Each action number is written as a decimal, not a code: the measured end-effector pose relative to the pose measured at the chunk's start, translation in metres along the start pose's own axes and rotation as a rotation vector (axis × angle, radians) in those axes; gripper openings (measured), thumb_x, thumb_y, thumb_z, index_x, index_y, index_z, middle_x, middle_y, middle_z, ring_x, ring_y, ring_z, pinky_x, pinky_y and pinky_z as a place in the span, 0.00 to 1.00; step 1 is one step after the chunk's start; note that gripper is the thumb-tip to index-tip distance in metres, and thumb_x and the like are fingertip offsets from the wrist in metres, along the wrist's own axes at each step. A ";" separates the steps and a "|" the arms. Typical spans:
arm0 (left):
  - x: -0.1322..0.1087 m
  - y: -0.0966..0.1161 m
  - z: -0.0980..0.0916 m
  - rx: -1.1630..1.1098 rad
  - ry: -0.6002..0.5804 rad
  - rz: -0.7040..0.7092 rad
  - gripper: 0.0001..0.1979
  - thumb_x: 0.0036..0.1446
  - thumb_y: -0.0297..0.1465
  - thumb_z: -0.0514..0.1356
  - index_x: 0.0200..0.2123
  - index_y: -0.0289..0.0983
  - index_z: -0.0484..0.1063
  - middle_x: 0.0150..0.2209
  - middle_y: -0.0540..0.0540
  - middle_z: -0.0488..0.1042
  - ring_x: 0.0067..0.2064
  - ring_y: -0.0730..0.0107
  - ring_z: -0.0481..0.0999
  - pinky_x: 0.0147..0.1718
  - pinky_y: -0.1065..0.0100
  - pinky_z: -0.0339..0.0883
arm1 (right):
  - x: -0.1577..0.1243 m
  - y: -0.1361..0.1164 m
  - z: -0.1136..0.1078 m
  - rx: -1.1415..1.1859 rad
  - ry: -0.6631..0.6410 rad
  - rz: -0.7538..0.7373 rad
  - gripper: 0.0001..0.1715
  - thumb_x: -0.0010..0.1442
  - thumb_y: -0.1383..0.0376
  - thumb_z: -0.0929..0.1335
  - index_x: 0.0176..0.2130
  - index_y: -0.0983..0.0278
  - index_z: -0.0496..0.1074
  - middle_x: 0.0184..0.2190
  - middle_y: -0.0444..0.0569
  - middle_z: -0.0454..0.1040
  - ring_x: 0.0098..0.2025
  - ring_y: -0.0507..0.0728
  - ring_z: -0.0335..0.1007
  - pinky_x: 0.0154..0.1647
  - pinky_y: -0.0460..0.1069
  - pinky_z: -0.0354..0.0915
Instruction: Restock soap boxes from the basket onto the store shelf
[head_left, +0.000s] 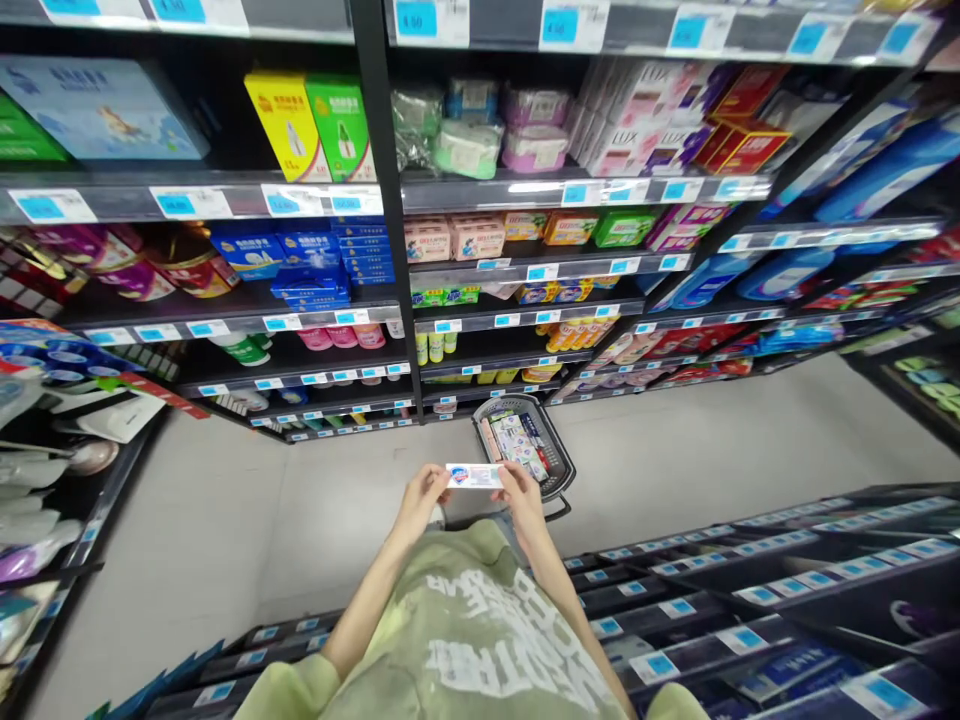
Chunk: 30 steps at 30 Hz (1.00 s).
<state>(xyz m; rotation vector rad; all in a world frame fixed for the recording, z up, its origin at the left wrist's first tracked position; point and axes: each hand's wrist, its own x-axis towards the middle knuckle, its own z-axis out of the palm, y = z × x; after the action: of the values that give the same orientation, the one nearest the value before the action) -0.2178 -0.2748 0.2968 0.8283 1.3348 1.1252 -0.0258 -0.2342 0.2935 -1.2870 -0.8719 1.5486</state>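
Between my two hands, in front of my body, is a small white box [474, 476] with a blue and red logo and fine print, perhaps a soap box. My left hand [425, 494] pinches its left end between thumb and fingers. At the right end, my right hand [520, 492] grips it the same way. Just beyond my right hand, a dark shopping basket [556, 440] rests on the floor, holding several small packages [517, 445] in white, pink and dark colours.
Shelves [525, 192] of boxed and wrapped soaps rise in front, with blue-and-white price tags. Blue bottles [784, 275] stand to the right. A grey floor aisle [675, 440] runs across. More shelving [750, 590] lies close behind me, and a display rack [67, 500] stands at left.
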 end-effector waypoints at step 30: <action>0.007 0.012 -0.001 -0.097 -0.170 -0.044 0.37 0.47 0.39 0.73 0.60 0.41 0.67 0.55 0.40 0.71 0.41 0.67 0.76 0.43 0.65 0.72 | 0.003 0.003 -0.012 0.075 -0.081 -0.061 0.29 0.52 0.55 0.78 0.53 0.56 0.76 0.57 0.52 0.76 0.53 0.63 0.74 0.45 0.53 0.75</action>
<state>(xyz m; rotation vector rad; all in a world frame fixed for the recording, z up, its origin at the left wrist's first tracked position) -0.2215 -0.2649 0.3061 0.8008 1.1438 1.0531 -0.0147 -0.2325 0.2876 -1.1413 -0.8875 1.5793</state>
